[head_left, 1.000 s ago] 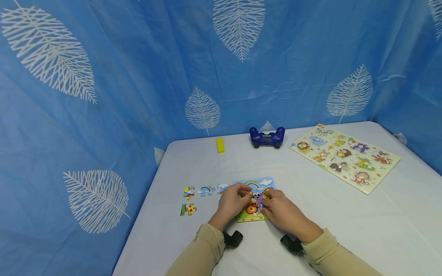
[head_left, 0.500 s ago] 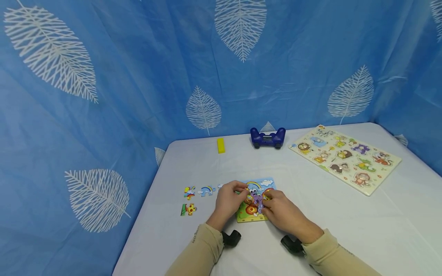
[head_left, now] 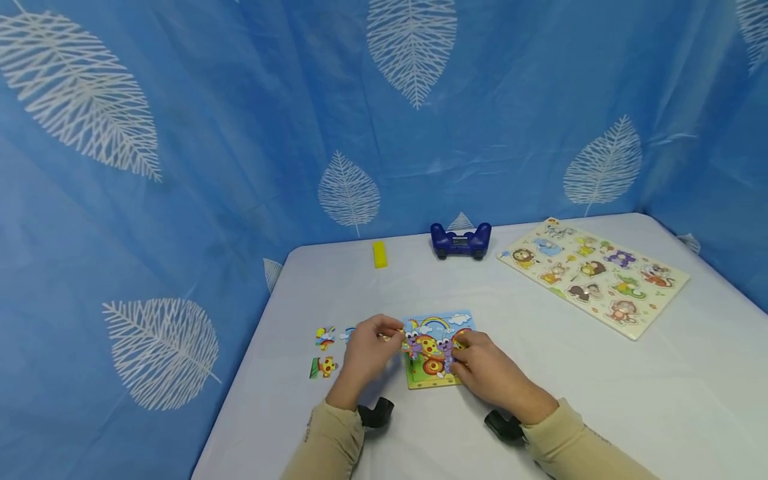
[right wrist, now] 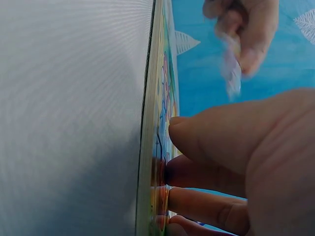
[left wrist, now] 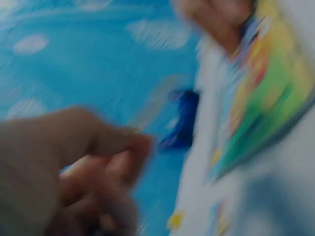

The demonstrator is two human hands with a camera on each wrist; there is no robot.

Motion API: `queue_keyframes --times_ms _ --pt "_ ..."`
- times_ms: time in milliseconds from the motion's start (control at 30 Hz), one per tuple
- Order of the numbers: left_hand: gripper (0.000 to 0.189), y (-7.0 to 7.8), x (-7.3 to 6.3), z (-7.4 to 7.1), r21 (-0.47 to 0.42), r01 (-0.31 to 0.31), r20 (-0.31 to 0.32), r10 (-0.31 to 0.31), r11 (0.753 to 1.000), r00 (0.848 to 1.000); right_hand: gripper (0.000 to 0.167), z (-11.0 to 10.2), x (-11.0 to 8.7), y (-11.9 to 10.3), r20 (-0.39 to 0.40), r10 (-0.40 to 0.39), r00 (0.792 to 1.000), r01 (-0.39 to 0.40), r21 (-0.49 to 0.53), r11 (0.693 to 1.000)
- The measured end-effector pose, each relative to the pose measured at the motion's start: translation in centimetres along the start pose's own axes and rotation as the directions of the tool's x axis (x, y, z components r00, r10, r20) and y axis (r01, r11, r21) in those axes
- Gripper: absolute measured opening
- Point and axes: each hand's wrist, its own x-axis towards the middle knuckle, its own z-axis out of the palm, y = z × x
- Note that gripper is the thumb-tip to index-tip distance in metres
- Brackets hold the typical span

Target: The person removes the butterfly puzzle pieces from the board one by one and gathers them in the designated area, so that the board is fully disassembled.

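Note:
In the head view a small picture puzzle board (head_left: 433, 383) with a rainbow and cartoon insects lies on the white table. My left hand (head_left: 369, 350) pinches a puzzle piece (head_left: 411, 343) with a purple face, held over the board's left side. The right wrist view shows this puzzle piece (right wrist: 233, 69) raised away from the board, blurred. My right hand (head_left: 495, 370) rests its fingertips on the board's right part; close up, its thumb and fingers (right wrist: 204, 204) touch the picture surface. Left of the board lie loose puzzle pieces (head_left: 325, 367), one partly hidden behind my left hand.
At the back of the table are a yellow block (head_left: 380, 255) and a dark blue game controller (head_left: 461, 241). A larger animal puzzle board (head_left: 637, 327) lies at the right. Blue curtain (head_left: 264, 133) with white leaves hangs behind and along the left side.
My left hand has lifted a puzzle piece from the board's middle and moved left with it, uncovering more of the picture. My right hand has stayed on the board.

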Motion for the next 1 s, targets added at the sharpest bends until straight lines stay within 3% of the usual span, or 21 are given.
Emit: queue_keyframes --times_ms 200,333,500,767,867,1000 --pt "0.011 -1.8 -0.9 -4.8 0.137 0.142 0.045 -0.150 0.980 0.988 0.014 -0.1 0.1 -0.1 0.012 0.007 1.000 -0.007 -0.006 1.000" --pt "0.014 -2.6 -1.0 -6.2 0.219 0.225 0.047 -0.241 0.949 0.969 0.015 -0.2 0.1 -0.1 0.008 0.014 1.000 -0.014 -0.009 1.000" --pt "0.014 -2.9 -1.1 -6.5 0.346 0.300 0.013 -0.324 0.889 0.946 0.015 -0.3 0.1 -0.2 0.005 -0.002 1.000 0.002 -0.001 1.000" --pt "0.019 -2.9 -1.0 -5.9 0.479 0.342 -0.047 -0.365 0.808 0.930 0.014 -0.1 0.1 0.0 -0.006 -0.004 1.000 0.004 -0.011 1.000" --pt "0.019 -2.8 -0.9 -5.6 0.507 0.351 -0.070 -0.368 0.787 0.927 0.015 0.0 0.1 0.0 -0.002 -0.002 1.000 0.001 -0.011 1.000" --pt "0.018 -2.8 -0.9 -5.1 0.517 0.356 -0.091 -0.363 0.778 0.927 0.015 0.2 0.1 0.1 0.009 0.006 1.000 -0.006 -0.020 1.000"
